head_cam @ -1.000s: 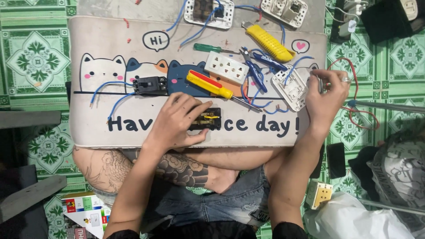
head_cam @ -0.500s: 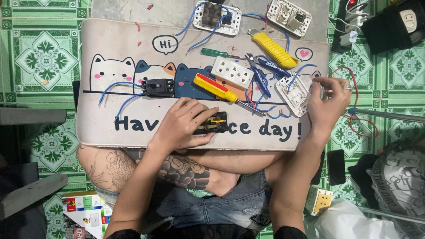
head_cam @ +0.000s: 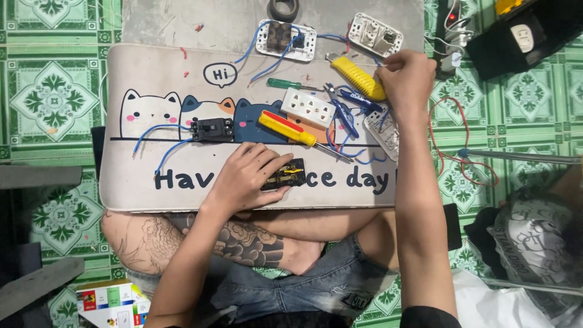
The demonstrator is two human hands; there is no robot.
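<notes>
Small black electrical part w/ brass contacts (head_cam: 284, 175) lies on the cat-print mat's (head_cam: 139, 182) near edge, pinned under left hand (head_cam: 246, 178), fingers spread flat on it. Right hand (head_cam: 405, 78) curls fingers on yellow utility knife (head_cam: 358, 78) up by the white socket plate (head_cam: 308, 107). Best to keep the part pressed steady and lift the knife clear of the blue wires (head_cam: 343, 115).
</notes>
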